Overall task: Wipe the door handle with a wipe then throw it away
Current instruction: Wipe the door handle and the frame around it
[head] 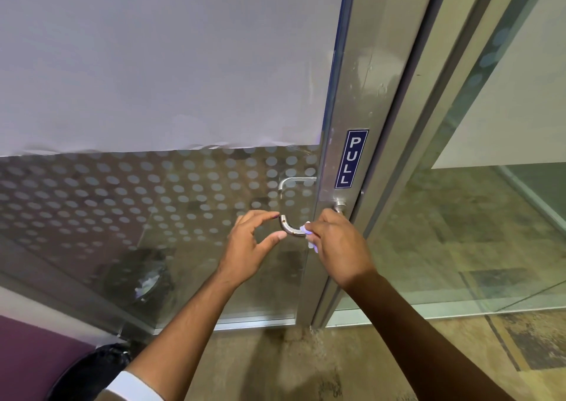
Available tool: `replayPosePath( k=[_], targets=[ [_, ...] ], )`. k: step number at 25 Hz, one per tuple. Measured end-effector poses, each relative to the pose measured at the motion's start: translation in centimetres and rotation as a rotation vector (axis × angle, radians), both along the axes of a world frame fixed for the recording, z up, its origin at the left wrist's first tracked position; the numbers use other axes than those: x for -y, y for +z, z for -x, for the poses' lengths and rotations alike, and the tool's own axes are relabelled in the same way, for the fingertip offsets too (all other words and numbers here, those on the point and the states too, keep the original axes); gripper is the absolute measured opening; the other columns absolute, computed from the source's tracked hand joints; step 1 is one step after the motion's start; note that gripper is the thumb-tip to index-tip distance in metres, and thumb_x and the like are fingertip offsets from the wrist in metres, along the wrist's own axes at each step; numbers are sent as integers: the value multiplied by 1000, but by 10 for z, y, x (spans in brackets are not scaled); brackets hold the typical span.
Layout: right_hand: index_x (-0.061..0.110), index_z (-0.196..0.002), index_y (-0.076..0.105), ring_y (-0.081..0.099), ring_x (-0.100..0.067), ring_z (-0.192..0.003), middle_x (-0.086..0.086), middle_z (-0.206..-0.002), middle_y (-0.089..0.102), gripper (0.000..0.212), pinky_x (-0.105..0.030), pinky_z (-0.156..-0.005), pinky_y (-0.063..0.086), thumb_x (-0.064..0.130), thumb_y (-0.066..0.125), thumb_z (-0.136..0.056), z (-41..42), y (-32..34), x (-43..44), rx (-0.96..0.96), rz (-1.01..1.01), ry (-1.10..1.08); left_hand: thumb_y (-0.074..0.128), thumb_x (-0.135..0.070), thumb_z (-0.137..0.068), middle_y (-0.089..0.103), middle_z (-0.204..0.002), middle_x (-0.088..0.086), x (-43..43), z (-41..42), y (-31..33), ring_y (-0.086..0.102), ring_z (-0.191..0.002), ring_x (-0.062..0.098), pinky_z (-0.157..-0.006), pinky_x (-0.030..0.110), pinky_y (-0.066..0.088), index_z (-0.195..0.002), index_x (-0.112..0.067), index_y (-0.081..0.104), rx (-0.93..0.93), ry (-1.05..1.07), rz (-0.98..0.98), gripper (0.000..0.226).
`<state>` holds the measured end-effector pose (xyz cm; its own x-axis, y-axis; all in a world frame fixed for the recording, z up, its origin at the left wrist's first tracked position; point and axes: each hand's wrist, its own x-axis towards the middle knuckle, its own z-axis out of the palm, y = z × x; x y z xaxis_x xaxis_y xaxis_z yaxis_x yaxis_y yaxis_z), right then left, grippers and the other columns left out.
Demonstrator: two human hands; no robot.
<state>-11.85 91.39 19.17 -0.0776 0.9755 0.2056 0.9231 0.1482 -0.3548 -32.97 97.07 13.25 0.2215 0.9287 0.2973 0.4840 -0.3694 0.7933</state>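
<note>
A curved steel door handle (289, 228) is fixed to the metal stile of a glass door (352, 94). My right hand (337, 244) is closed on a small white wipe (307, 232) and presses it against the handle's lower bend. My left hand (251, 244) hovers just left of the handle, fingers spread and curled, holding nothing; thumb and forefinger sit close to the bar. Most of the wipe is hidden inside my right fist.
A blue PULL sign (352, 158) sits above the handle. A black-lined bin (88, 373) stands at the bottom left; another bin (141, 275) shows through the dotted glass. A fixed glass panel (490, 217) stands to the right, carpet below.
</note>
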Motion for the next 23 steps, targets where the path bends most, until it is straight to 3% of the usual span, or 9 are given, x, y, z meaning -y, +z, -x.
replayPosePath(
  k=[5,12,17,23],
  targets=[
    [26,-96,78,60,-21,-90,6,-89,47,13,-31,-68,38,30,65,-99,22,2,-4,-4,9,-40,84,-29,-91,70,-117,-15,-3,-3,1,58,-113,3,-103,36,50,-123,-29,77,42,-8,9,33],
    [30,-101,81,60,-22,-90,6,-90,50,16,-34,-76,44,36,67,-99,18,1,-3,-10,-14,-77,84,-34,-89,68,-114,-26,-4,-3,5,58,-110,6,-99,33,51,-119,-39,75,33,-17,63,31],
    [34,-103,79,62,-21,-95,7,-92,56,20,-40,-89,48,44,61,-101,32,3,-6,18,-24,-106,82,-22,-93,72,-116,-15,-4,0,7,60,-112,19,-101,36,51,-121,-30,77,25,-22,85,30],
    [33,-93,80,64,-20,-97,7,-93,66,24,-42,-92,45,43,60,-101,36,6,-16,20,-6,-156,78,-15,-95,73,-118,-8,-3,-1,9,59,-111,17,-103,36,50,-122,-25,78,34,-7,95,29]
  ],
)
